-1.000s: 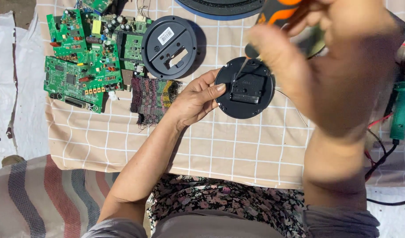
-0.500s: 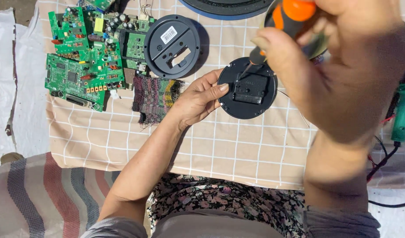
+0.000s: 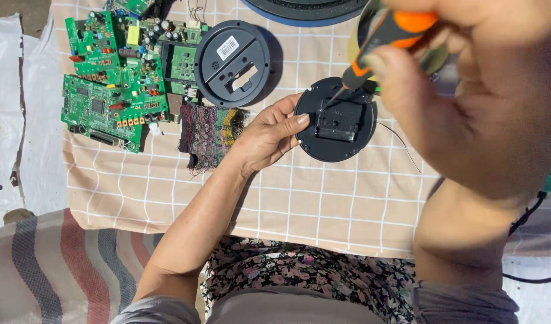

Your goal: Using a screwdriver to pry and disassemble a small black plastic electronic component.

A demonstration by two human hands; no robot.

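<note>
Two hands worked: left hand (image 3: 269, 135) steadied the black disc (image 3: 335, 120), right hand (image 3: 479, 90) gripped an orange screwdriver (image 3: 377, 45), blocking the cloth (image 3: 317, 198); green circuit boards (image 3: 116, 78) lay aside

A small round clock back (image 3: 336, 123) lies on the checked cloth (image 3: 323, 210), right of centre. The left hand (image 3: 269, 135) touches its left edge; the right hand (image 3: 467, 90), above and to its right, holds a screwdriver (image 3: 377, 45) whose tip meets the disc's upper left part. A second round cover (image 3: 232, 63) lies farther left and behind. Left of that sits a cluster of circuit boards (image 3: 116, 78) (several overlapping). A woven fabric scrap (image 3: 209, 133) lies between the boards and the left hand.
</note>
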